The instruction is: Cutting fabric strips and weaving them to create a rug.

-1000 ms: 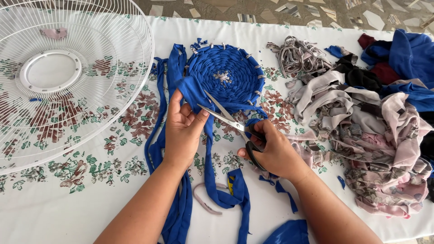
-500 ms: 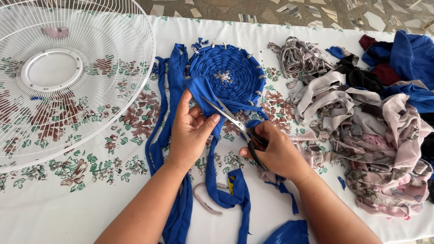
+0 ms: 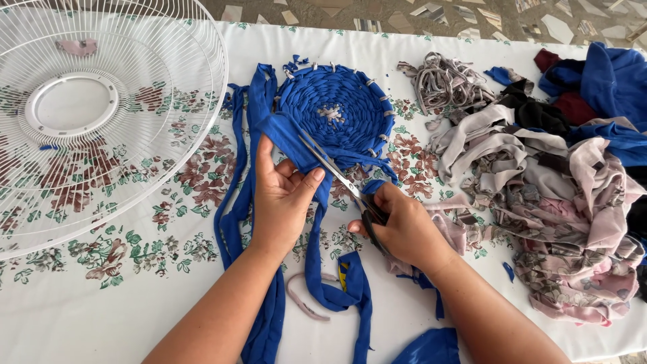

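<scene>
My left hand pinches a blue fabric strip that runs up toward a round blue woven mat. My right hand grips scissors whose blades lie along the strip's edge, pointing up-left. More long blue strips hang down the left side of the mat and under my left forearm. The strip's lower end trails between my wrists.
A white wire fan guard lies at the left on the floral tablecloth. A heap of grey, pink and black fabric fills the right side, with blue cloth behind it. A pink loop lies near the front.
The scissor blades have slid farther up-left along the blue strip, and my left hand has shifted its pinch on the strip. The mat and the fabric heap have stayed put.
</scene>
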